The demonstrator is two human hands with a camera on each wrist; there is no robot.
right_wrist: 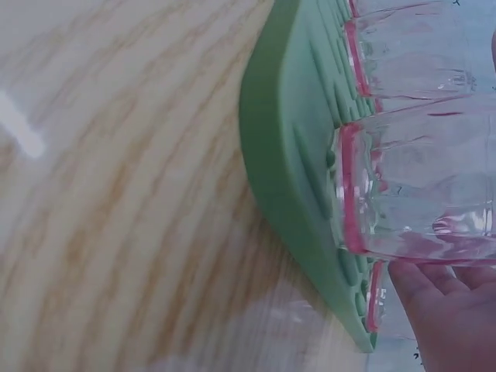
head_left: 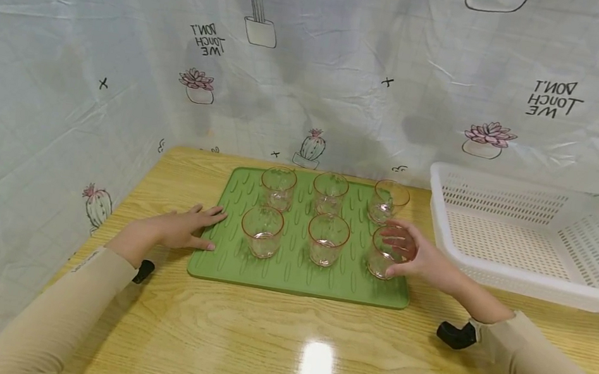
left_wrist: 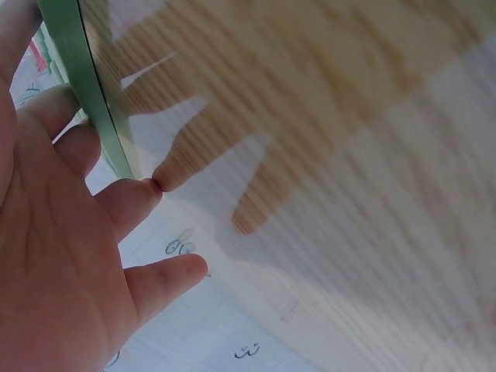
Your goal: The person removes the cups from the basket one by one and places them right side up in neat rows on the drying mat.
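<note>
A green ridged mat (head_left: 281, 277) lies on the wooden table, bearing several clear glasses in two rows, their rims reddish in the head view. My right hand (head_left: 423, 260) curves round the front right glass (head_left: 380, 263), thumb on its near side and fingers on its far side. In the right wrist view, that glass (right_wrist: 426, 186) stands on the mat, with the fingertips (right_wrist: 407, 279) against its wall. At the mat's left edge rests my left hand (head_left: 177, 228), fingers spread and thumb on the mat. The left wrist view shows its palm (left_wrist: 54, 256) and extended fingers beside the green edge.
A white perforated plastic basket (head_left: 533, 280) stands right of the mat. The front middle glass (head_left: 327, 245) and back right glass (head_left: 389, 200) are nearest the held one. Behind the table hangs a printed sheet (head_left: 315, 74), also covering the left side.
</note>
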